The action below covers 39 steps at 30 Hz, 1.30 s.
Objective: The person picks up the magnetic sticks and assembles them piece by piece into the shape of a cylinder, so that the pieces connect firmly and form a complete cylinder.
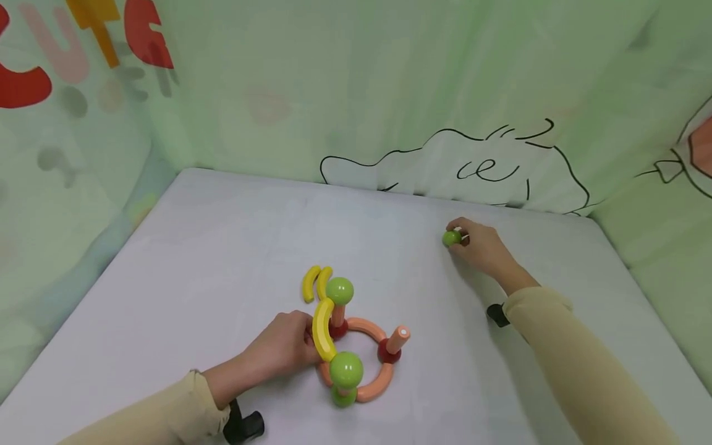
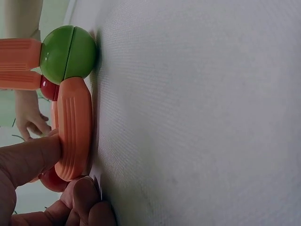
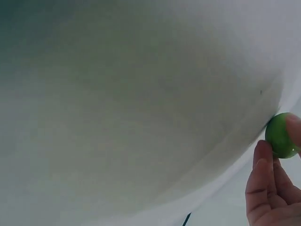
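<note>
A toy frame stands in the head view: a ring of orange curved rods (image 1: 375,386) joined by balls, with upright orange rods on it. A yellow curved rod (image 1: 322,329) links two green balls (image 1: 347,370) at its top. My left hand (image 1: 280,346) holds the ring at its left side; in the left wrist view, the thumb presses an orange curved rod (image 2: 75,129) near a red ball (image 2: 52,181). Farther off, at the back right, my right hand (image 1: 483,248) pinches a loose green ball (image 1: 451,238) between thumb and fingers, as the right wrist view also shows.
Two yellow curved rods (image 1: 310,284) lie just behind the frame on the white table (image 1: 222,247). Green printed fabric walls (image 1: 250,93) rise behind the table and at both sides. A black wrist camera (image 1: 245,426) hangs below the left sleeve.
</note>
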Available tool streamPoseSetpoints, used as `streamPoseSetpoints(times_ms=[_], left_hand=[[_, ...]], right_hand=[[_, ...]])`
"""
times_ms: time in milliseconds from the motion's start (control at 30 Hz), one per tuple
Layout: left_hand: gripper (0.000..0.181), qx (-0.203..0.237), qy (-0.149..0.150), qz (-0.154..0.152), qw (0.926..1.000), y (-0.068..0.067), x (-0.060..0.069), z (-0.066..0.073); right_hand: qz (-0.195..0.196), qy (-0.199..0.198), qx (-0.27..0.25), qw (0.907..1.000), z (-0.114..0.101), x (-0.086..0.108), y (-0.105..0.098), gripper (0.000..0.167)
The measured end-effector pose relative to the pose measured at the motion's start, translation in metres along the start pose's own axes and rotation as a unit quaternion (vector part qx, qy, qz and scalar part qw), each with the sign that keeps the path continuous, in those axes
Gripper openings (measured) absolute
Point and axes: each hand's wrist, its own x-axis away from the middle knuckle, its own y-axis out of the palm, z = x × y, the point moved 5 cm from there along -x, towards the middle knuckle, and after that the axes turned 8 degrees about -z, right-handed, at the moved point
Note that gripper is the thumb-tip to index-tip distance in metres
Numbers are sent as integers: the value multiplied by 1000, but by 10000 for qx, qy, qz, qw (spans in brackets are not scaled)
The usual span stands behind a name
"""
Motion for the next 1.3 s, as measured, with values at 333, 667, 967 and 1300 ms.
streamPoseSetpoints(times_ms=[333, 667, 967, 1300], left_hand=[[17, -13, 111, 126, 9999, 0, 1, 3], [18, -9, 89, 284, 9996, 1, 3, 5], [21, -124, 80, 208, 9997, -1, 2, 5], [16, -115, 74, 104, 9999, -1, 0, 5]], right_hand=[[-331, -313, 82, 9989, -5, 27, 7, 41], [-90, -655, -69, 9978, -16, 49, 15, 39], [383, -2370, -531, 9693, -91, 123, -4, 25], [-250, -3652, -1211, 9227, -138, 158, 3, 33]])
